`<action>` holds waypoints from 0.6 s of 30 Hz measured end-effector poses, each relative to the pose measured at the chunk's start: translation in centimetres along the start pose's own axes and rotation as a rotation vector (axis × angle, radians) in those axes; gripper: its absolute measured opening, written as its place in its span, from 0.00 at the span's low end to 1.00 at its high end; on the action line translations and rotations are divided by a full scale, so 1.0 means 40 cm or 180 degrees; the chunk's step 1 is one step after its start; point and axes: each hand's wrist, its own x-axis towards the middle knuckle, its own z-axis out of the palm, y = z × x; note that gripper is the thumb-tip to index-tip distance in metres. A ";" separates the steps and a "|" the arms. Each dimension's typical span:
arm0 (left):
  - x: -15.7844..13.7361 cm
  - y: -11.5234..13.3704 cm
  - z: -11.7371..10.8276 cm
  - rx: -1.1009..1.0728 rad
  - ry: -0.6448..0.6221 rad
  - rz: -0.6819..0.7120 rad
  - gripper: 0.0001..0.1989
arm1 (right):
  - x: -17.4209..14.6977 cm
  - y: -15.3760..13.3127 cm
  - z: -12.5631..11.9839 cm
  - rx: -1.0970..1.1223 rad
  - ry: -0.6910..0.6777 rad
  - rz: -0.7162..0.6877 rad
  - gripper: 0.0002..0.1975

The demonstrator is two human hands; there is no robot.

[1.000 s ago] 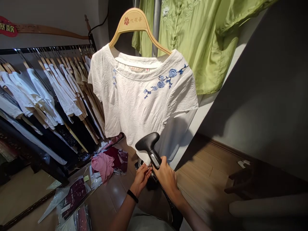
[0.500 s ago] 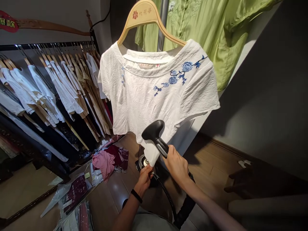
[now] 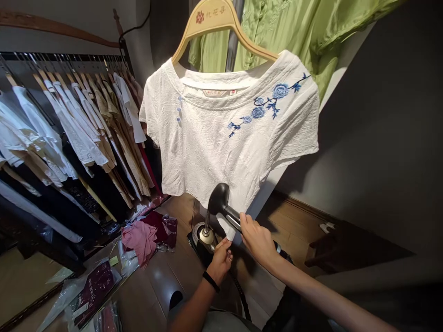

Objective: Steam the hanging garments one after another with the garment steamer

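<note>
The left hand (image 3: 221,258) pinches the hem corner of a white blouse (image 3: 211,152), which spreads above both hands. Just right of that pinch, the right hand (image 3: 258,240) wraps the handle of a black steamer (image 3: 218,199), its head covering some lower fabric. Left of the grip stand a metal base (image 3: 206,236) and, farther, a pink garment (image 3: 140,242); above and beyond hangs a green blouse (image 3: 287,41).

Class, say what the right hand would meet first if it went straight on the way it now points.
Most likely the white shirt, reached first by the steamer in the right hand; whether steamer and shirt touch is unclear here.
</note>
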 end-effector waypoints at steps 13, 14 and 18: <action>0.001 -0.013 0.018 0.0053 -0.0163 -0.0187 0.16 | -0.061 -0.032 0.094 -0.0144 -0.0460 -0.0069 0.19; 0.000 -0.012 0.019 0.0073 -0.0146 -0.0194 0.17 | -0.060 -0.032 0.094 -0.0133 -0.0492 -0.0051 0.20; -0.002 -0.012 0.021 0.0156 -0.0045 -0.0178 0.19 | -0.036 -0.015 0.057 -0.0155 -0.0364 0.0055 0.17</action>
